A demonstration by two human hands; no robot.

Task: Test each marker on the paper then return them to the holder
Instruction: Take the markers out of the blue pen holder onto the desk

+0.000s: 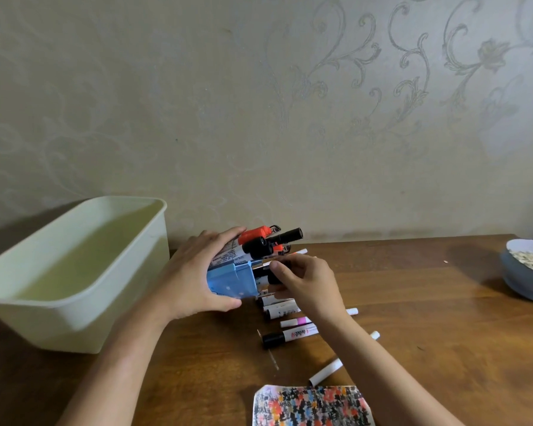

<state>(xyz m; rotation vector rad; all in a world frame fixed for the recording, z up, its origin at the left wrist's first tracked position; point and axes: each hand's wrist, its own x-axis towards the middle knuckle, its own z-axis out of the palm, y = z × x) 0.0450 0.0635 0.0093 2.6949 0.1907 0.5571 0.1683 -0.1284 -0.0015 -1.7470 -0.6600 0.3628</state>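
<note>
A blue holder (231, 279) lies tipped on its side, mouth to the right, and my left hand (194, 272) grips it from above and below. Several markers with red and black caps (268, 239) stick out of its top. At the holder's mouth my right hand (305, 284) pinches a black-capped marker (273, 278). More markers lie loose on the wooden table beneath my right arm, among them a black-capped one (285, 336) and a pink one (296, 321). The paper (313, 405), covered in coloured test marks, lies at the near edge.
A large pale bin (74, 296) stands on the left, close to my left hand. A grey bowl (526, 272) with pale pieces in it sits at the far right edge. A patterned wall rises right behind the table. A white marker (325, 372) lies near the paper.
</note>
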